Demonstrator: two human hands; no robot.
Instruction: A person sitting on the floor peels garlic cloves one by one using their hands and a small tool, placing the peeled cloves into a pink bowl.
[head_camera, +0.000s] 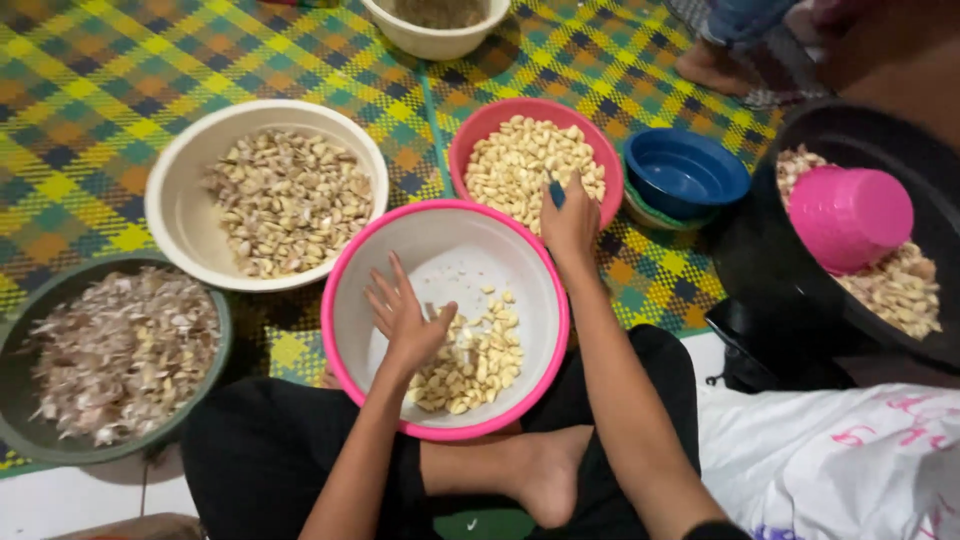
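A pink-rimmed white bowl (452, 248) rests on my lap with a pile of peeled garlic cloves (478, 360) at its near side. My left hand (403, 318) is spread open inside this bowl, fingers apart, just left of the cloves. My right hand (570, 222) reaches over the far rim to a pink bowl of peeled cloves (525, 160) and holds a small blue-handled tool (557, 193) against the cloves.
A cream bowl of unpeeled garlic (285, 200) sits at the left. A dark green bowl of skins (115, 350) is nearer left. A blue bowl (685, 172), a black tub with a pink cup (848, 215) lie right. Another person's foot (715, 65) is at the top.
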